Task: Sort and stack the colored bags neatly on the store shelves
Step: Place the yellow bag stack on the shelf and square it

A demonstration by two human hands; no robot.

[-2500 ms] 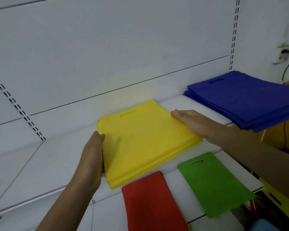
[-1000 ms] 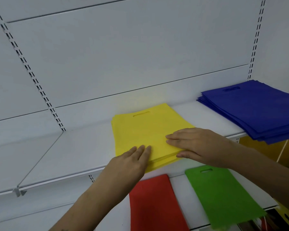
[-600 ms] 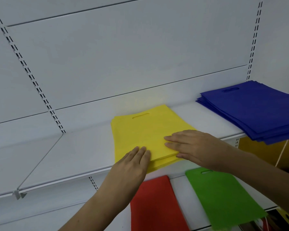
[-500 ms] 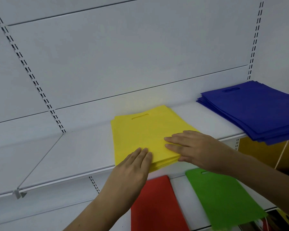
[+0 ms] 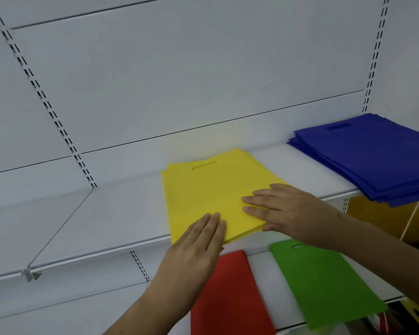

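A stack of flat yellow fabric bags (image 5: 211,189) lies on the white metal upper shelf (image 5: 107,221). The left hand (image 5: 194,250) and right hand (image 5: 283,209) press its near edge, fingers (image 5: 254,201) straight and flat. A stack of flat blue fabric bags (image 5: 373,155) sits far right. Below, a red fabric bag (image 5: 230,296) and a green fabric bag (image 5: 324,284) lie on the lower shelf (image 5: 261,281).

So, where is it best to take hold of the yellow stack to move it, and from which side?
Probably by its two long side edges, one hand on each, coming from the front. The yellow stack lies flat and slightly overhangs the shelf edge, so fingers could slip under there; its handle slot faces the back wall.
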